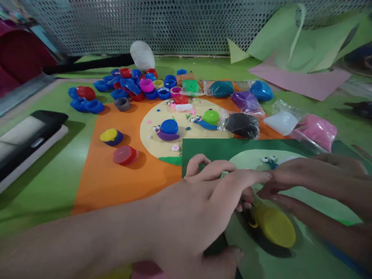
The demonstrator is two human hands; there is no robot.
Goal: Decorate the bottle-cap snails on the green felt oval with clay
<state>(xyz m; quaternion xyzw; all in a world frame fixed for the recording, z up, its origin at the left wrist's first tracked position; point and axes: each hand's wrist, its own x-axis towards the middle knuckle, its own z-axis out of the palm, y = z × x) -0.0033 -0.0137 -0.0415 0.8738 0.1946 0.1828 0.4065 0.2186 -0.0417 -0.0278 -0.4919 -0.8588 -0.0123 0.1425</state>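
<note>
My left hand (200, 197) reaches across the dark green sheet (203, 149), its index finger stretched right and its thumb apart below. That fingertip meets the fingertips of my right hand (316, 182), which are drawn together; anything between them is hidden. Just below the fingers lies a snail figure with a yellow cap (277, 226) for a shell and a dark body with a yellow curved mouth. Behind my right hand, a blue figure with googly eyes (270, 161) is partly covered. Both figures are on a pale green round (247, 157).
Beyond lies an orange sheet (90, 166) with clay snails on a cream round (151, 135). Bottle caps (128, 85) are heaped behind it. Bagged clay (242, 124) lines the back right. A red cap (124, 155) and a black case (31, 143) are at left.
</note>
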